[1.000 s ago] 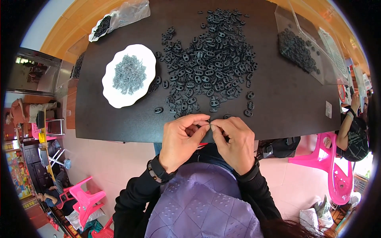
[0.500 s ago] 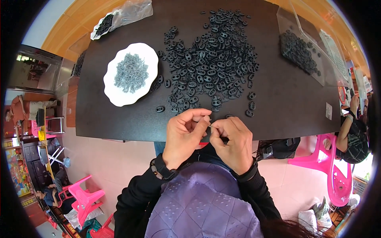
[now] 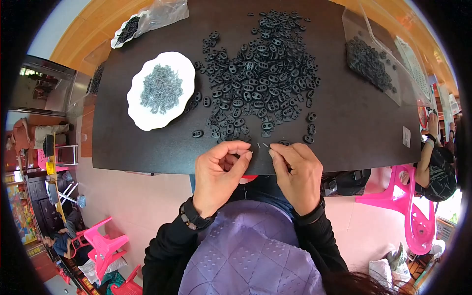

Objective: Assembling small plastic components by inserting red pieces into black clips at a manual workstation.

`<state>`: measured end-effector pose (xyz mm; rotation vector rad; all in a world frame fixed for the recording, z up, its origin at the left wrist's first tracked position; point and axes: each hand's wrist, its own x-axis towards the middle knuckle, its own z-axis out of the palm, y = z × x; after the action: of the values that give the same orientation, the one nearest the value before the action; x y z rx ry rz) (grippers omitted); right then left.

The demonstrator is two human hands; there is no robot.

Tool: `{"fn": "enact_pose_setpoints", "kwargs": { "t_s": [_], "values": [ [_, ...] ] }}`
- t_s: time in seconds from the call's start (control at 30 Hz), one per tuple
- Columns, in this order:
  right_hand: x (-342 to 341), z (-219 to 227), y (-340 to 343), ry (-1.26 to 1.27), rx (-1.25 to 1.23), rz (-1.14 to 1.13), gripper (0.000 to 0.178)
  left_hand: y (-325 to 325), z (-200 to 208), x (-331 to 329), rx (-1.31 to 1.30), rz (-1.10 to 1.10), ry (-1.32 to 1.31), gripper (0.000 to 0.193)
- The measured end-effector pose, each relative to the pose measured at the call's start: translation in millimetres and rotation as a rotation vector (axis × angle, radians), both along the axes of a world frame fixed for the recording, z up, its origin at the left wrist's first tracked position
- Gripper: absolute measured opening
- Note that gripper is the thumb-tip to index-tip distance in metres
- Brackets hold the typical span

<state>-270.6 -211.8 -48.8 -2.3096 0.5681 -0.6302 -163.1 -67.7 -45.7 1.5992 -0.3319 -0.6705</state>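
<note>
My left hand (image 3: 220, 169) is over the table's near edge, thumb and forefinger pinched on a tiny pale piece that looks like a small metal spring. To its right, my right hand (image 3: 298, 173) has its thumb and forefinger drawn together; whether anything sits between the tips is too small to tell. Two small silver springs (image 3: 262, 145) lie on the table between the hands. Just beyond spreads a big heap of black two-holed cord locks (image 3: 260, 73). Left of the heap, a white scalloped plate (image 3: 137, 112) carries a pile of little grey springs (image 3: 162, 89).
A clear bin (image 3: 393, 93) with black parts stands at the table's right. At the far left are a smaller white dish (image 3: 118, 39) of black pieces and a plastic bag (image 3: 164, 17). A pink chair (image 3: 410, 209) and another person's arm (image 3: 427, 152) are on the right.
My hands were together, fingertips nearly meeting over a tiny piece; now they are apart, left hand leftward, right hand rightward. Two springs now show on the table between them.
</note>
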Motion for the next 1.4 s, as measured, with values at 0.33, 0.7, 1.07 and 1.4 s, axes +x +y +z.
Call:
{"fn": "enact_pose_setpoints", "kwargs": {
  "t_s": [0.33,0.7,1.07,1.4],
  "values": [
    [-17.3,17.3,-2.7,-0.087,0.751,-0.004,0.026,2.4,20.1,-10.9,-0.03,-0.1,-0.001,0.016],
    [-23.2,28.7,2.2,-0.11,0.735,0.037,0.038,2.8,23.3,-14.1,0.002,-0.204,-0.092,0.022],
    [-23.2,26.7,6.8,-0.153,0.623,0.046,0.035,2.9,22.9,-16.6,0.021,-0.226,-0.083,0.02],
    [-23.0,26.6,7.0,-0.143,0.614,0.044,0.029,3.6,21.5,-16.9,0.033,-0.234,-0.096,0.022]
  ]
}}
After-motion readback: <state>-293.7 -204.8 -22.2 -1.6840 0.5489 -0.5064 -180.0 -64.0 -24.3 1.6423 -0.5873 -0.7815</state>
